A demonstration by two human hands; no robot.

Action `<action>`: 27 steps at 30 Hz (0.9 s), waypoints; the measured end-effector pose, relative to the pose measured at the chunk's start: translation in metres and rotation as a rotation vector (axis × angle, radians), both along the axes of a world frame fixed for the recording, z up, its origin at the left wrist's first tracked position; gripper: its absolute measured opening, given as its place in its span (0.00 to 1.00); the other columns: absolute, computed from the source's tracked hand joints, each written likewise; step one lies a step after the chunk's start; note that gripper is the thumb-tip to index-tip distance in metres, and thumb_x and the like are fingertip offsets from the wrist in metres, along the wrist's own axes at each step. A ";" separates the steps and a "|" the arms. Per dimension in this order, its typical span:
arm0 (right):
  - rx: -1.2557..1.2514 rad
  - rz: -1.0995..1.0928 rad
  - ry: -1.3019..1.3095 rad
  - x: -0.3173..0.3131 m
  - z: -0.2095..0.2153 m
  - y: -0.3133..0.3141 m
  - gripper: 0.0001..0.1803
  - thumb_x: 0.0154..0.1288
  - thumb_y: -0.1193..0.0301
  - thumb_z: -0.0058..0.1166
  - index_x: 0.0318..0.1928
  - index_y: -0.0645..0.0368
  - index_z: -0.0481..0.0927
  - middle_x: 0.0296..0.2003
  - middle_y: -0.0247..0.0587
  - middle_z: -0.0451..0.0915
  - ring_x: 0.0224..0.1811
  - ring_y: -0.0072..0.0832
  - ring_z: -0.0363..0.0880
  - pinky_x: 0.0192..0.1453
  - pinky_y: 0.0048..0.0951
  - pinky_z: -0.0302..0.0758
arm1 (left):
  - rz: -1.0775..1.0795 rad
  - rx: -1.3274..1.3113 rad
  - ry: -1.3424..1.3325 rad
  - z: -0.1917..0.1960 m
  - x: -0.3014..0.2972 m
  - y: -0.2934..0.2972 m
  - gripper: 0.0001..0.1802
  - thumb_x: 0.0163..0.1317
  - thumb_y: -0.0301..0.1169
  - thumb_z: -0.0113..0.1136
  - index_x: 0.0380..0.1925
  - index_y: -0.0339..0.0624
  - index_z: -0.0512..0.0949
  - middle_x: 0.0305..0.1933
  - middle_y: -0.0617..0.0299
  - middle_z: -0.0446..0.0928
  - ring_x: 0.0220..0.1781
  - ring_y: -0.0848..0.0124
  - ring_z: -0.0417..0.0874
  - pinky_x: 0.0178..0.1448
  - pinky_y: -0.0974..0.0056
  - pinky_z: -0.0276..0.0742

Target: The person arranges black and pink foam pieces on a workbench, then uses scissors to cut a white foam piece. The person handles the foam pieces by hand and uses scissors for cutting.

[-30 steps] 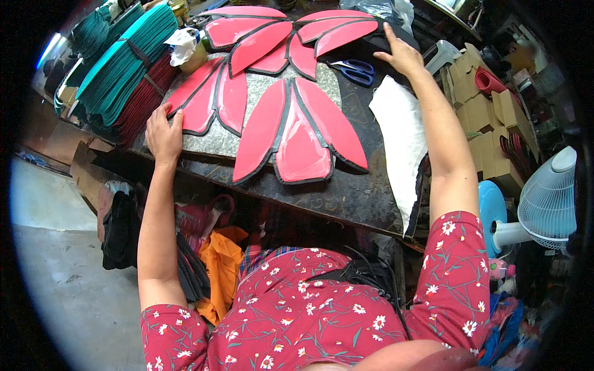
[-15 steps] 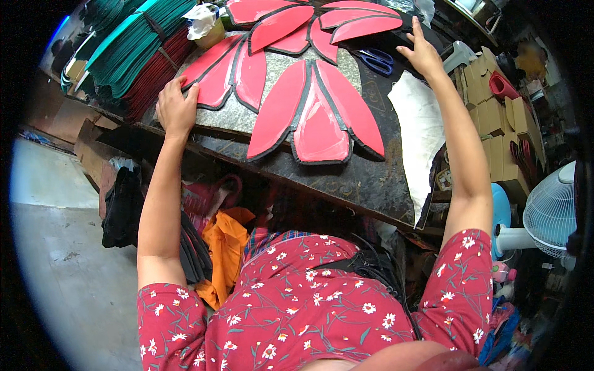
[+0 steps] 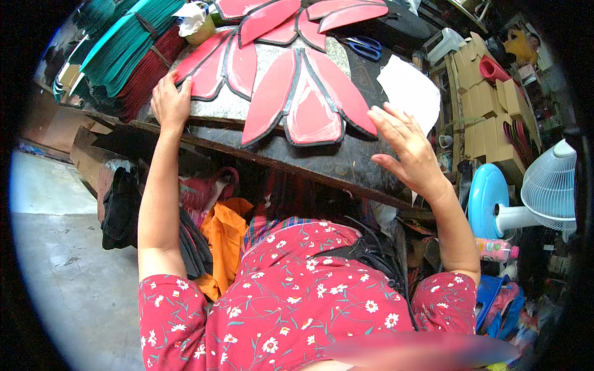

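Head view: one flat pink three-petal piece, black-edged [image 3: 315, 117], lies between the hands. Two matching petals [image 3: 207, 65] sit at the left hand [image 3: 169, 102], fingers at their outer edge; can't tell if gripping. Right hand [image 3: 405, 148] spread wide, holding nothing, near one white sheet [image 3: 413, 89]. Room: dark tabletop strip [image 3: 352, 167] between hands, down to front edge.

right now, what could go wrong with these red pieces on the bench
The right hand, open beside the front piece, might knock its right tip. That piece lies near the bench's front edge, so a hard nudge could tip it off. Its pale streaks might smear if wet, though I can't tell whether they are.
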State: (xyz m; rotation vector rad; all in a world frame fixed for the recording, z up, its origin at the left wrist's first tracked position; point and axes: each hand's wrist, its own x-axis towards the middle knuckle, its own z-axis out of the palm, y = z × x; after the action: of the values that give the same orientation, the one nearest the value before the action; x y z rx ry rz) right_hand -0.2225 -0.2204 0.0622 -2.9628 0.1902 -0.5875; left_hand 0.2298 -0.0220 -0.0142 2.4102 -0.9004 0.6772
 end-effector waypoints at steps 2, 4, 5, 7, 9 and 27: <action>0.051 -0.069 -0.077 -0.019 -0.006 0.005 0.39 0.59 0.58 0.63 0.69 0.53 0.67 0.65 0.45 0.71 0.70 0.48 0.64 0.73 0.49 0.59 | -0.014 -0.031 -0.026 -0.003 0.004 0.000 0.27 0.61 0.48 0.60 0.56 0.46 0.76 0.58 0.53 0.77 0.62 0.53 0.73 0.67 0.51 0.66; 0.219 -0.182 -0.161 -0.036 -0.011 0.003 0.34 0.67 0.50 0.54 0.67 0.57 0.69 0.65 0.49 0.71 0.71 0.50 0.63 0.74 0.45 0.58 | -0.033 -0.051 -0.084 -0.006 0.009 -0.001 0.28 0.61 0.47 0.60 0.57 0.42 0.74 0.59 0.50 0.76 0.64 0.52 0.70 0.69 0.52 0.63; 0.262 -0.220 -0.209 -0.041 -0.014 0.001 0.34 0.70 0.48 0.50 0.68 0.58 0.69 0.65 0.50 0.71 0.71 0.50 0.63 0.74 0.43 0.58 | -0.048 -0.063 -0.110 -0.007 0.012 -0.002 0.29 0.62 0.47 0.60 0.57 0.40 0.74 0.59 0.49 0.75 0.66 0.53 0.69 0.71 0.52 0.60; 0.247 -0.280 -0.209 -0.052 -0.019 0.001 0.35 0.72 0.46 0.46 0.67 0.58 0.69 0.65 0.51 0.71 0.70 0.49 0.63 0.74 0.43 0.58 | -0.055 -0.050 -0.166 -0.009 0.017 -0.002 0.29 0.62 0.47 0.59 0.57 0.40 0.74 0.60 0.50 0.74 0.66 0.53 0.68 0.73 0.52 0.57; 0.202 -0.289 -0.202 -0.058 -0.021 0.003 0.34 0.73 0.47 0.44 0.68 0.58 0.68 0.66 0.50 0.70 0.72 0.47 0.62 0.74 0.43 0.57 | -0.048 -0.043 -0.174 -0.011 0.020 -0.003 0.29 0.63 0.48 0.58 0.57 0.40 0.74 0.61 0.50 0.74 0.67 0.55 0.68 0.74 0.53 0.54; 0.527 -0.430 -0.620 -0.176 -0.028 0.060 0.26 0.76 0.52 0.45 0.25 0.59 0.66 0.21 0.30 0.65 0.23 0.17 0.63 0.27 0.21 0.62 | -0.299 -0.600 -0.225 0.018 -0.133 0.048 0.20 0.64 0.32 0.56 0.55 0.38 0.74 0.61 0.48 0.73 0.68 0.50 0.66 0.72 0.50 0.56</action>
State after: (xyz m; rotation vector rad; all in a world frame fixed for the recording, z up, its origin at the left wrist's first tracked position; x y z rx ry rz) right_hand -0.3986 -0.1607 0.0344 -2.1197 0.7809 -1.2394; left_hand 0.0969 0.0258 0.0037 1.6571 -0.9528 0.9524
